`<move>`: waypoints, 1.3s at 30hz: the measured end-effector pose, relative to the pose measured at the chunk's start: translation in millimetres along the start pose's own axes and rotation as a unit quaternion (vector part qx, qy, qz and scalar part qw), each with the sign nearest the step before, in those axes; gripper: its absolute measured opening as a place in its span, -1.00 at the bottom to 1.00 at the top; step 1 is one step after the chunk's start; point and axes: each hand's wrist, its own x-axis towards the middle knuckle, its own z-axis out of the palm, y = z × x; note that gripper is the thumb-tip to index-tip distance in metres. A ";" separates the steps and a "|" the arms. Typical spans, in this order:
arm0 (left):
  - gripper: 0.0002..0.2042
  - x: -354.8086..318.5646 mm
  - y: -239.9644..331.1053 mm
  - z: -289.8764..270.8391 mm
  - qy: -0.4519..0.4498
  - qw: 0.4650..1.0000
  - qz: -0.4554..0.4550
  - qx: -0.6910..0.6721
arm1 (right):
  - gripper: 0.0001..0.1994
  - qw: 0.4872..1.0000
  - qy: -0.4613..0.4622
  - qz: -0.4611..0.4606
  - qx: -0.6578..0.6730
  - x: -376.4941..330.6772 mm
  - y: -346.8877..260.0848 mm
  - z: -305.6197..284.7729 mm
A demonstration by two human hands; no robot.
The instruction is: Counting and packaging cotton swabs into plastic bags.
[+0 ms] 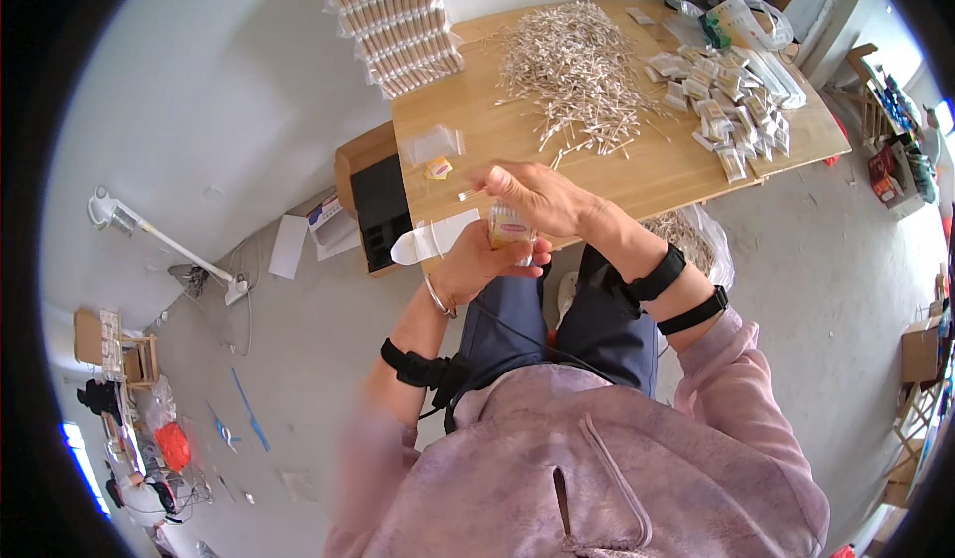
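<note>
My left hand (476,264) is wrapped round a small clear pack of cotton swabs (509,222) with a yellow and pink label, held upright at the table's near edge. Over the top of this pack lies my right hand (542,196), palm down with its fingers stretched out to the left. Whether the palm touches the swab tips cannot be made out. Just left of my left hand lies a white paper strip (410,248). Small yellow label cards (438,168) and flat clear plastic bags (430,145) lie beyond it on the table.
A big heap of loose cotton swabs (577,71) covers the wooden table's (477,110) far middle. Filled small packs (731,100) are piled at right. Bundled swabs (393,26) stand stacked at the far left. A dark carton (380,200) and a swab-filled plastic bag (686,235) flank the table.
</note>
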 end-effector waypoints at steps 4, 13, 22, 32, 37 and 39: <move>-0.72 3.6 -1.2 5.7 0.003 0.999 0.051 0.016 | -0.24 0.992 -0.095 0.024 -0.078 -9.1 -12.3 5.5; -0.74 3.6 -26.9 9.4 -0.024 0.993 0.112 -0.029 | -0.19 0.994 -0.042 -0.043 -0.095 -18.5 8.8 22.4; -0.74 3.1 -28.0 10.9 0.022 0.994 0.108 -0.014 | -0.31 0.988 -0.118 0.027 -0.092 -16.3 11.7 19.7; -0.74 5.2 -10.3 13.7 0.082 0.992 0.064 -0.073 | -0.76 0.976 0.176 -0.130 0.019 -41.0 37.0 10.3; -0.76 15.5 -21.7 7.7 0.077 0.993 0.044 -0.077 | -0.83 0.964 0.215 -0.153 -0.029 -39.8 48.0 14.4; -0.77 17.1 -22.2 6.8 0.082 0.993 0.037 -0.078 | -0.85 0.960 0.224 -0.163 -0.049 -37.5 50.8 13.8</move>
